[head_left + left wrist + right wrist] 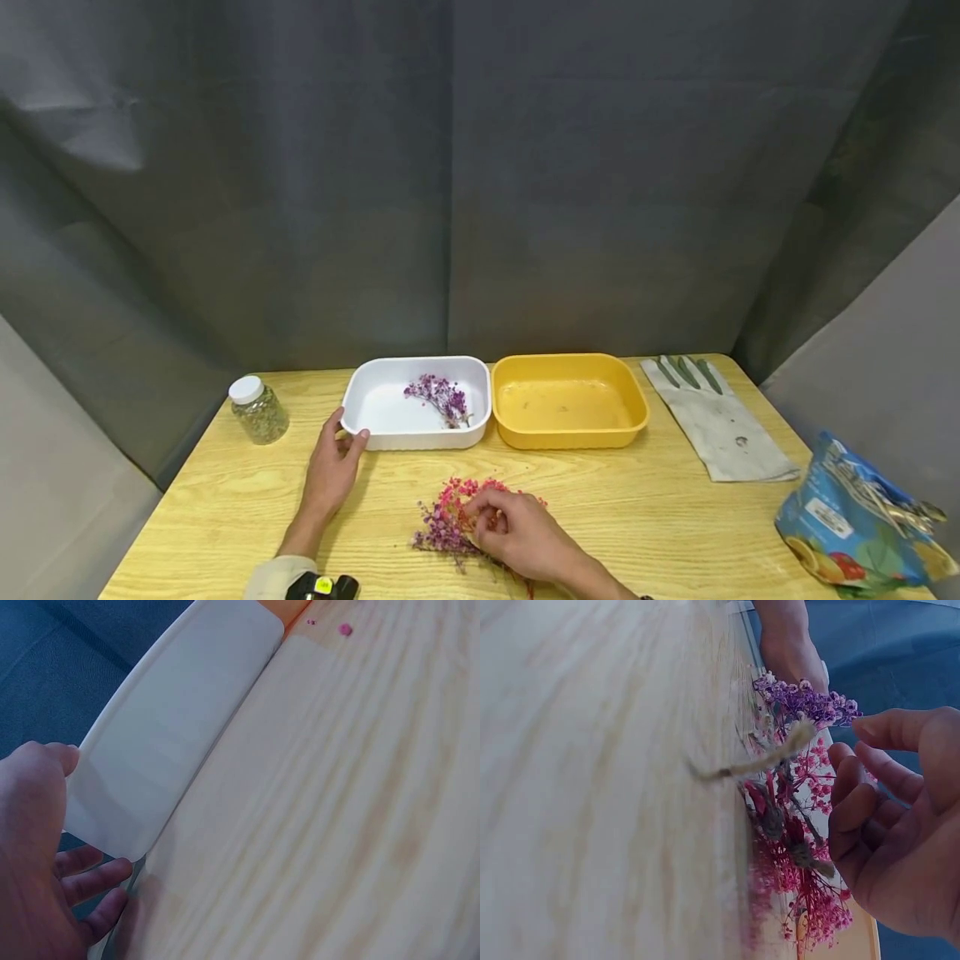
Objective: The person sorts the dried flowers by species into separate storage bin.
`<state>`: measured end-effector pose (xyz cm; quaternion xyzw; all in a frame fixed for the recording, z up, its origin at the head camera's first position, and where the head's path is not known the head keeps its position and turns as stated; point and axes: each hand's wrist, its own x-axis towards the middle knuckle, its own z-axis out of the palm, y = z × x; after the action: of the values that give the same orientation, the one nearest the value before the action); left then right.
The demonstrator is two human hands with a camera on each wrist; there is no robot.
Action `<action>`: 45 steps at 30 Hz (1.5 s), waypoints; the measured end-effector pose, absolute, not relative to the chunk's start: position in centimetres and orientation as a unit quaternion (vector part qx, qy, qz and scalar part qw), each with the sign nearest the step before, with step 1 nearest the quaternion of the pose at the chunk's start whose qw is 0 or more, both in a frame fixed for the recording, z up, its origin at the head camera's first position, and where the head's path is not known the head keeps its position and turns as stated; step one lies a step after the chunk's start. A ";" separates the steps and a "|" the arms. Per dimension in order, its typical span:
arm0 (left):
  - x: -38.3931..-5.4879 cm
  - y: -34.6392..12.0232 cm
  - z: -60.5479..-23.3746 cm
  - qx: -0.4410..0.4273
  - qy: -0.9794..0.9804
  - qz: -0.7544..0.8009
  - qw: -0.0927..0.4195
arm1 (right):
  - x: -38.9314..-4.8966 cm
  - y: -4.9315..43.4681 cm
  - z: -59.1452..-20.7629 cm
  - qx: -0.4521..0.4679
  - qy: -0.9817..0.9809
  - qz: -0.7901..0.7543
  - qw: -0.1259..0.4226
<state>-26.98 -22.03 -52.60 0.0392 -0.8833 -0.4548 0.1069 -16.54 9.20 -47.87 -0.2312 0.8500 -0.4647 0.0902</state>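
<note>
At the front left corner of the white tray [417,442], my left hand [332,469] holds the corner between thumb and fingers. In the left wrist view the thumb [66,756] lies at the rim and the other fingers at the lower corner. A purple flower sprig [442,397] lies inside the tray. My right hand [519,533] is over a bunch of pink flowers [457,493] and purple flowers [445,532] on the table. Its fingers are loosely bent, with a gap between them. In the right wrist view a fingertip overlaps the purple flowers [802,701], and a pale stem [769,759] sticks out.
The yellow tray [572,439] stands beside the white one. A white-capped jar [260,414] is at the left. Green leaf-like pieces [687,372] lie on a pale cloth [722,433]; a blue bag [847,525] stands at the table's right edge. Pink bits [345,629] dot the wood.
</note>
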 end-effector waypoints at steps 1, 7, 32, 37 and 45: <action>-27.0 -22.0 -52.6 0.037 -0.883 -0.455 0.107 | -16.5 9.2 -47.9 -0.232 0.850 -0.464 0.091; -27.0 -21.7 -52.4 0.038 -0.886 -0.449 0.107 | -16.5 9.3 -48.3 -0.237 0.853 -0.455 0.093; -26.8 -21.9 -52.7 0.040 -0.888 -0.444 0.113 | -16.6 9.0 -49.3 -0.246 0.895 -0.360 0.093; -26.9 -21.9 -52.6 0.037 -0.887 -0.447 0.109 | -16.7 9.0 -49.5 -0.241 0.890 -0.376 0.090; -26.8 -22.0 -52.6 0.036 -0.886 -0.449 0.109 | -16.7 9.2 -49.6 -0.232 0.882 -0.398 0.100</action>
<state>-26.85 -21.99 -52.55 0.0356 -0.8862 -0.4488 0.1091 -16.69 9.15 -49.60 -0.2322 0.8821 -0.3975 0.1001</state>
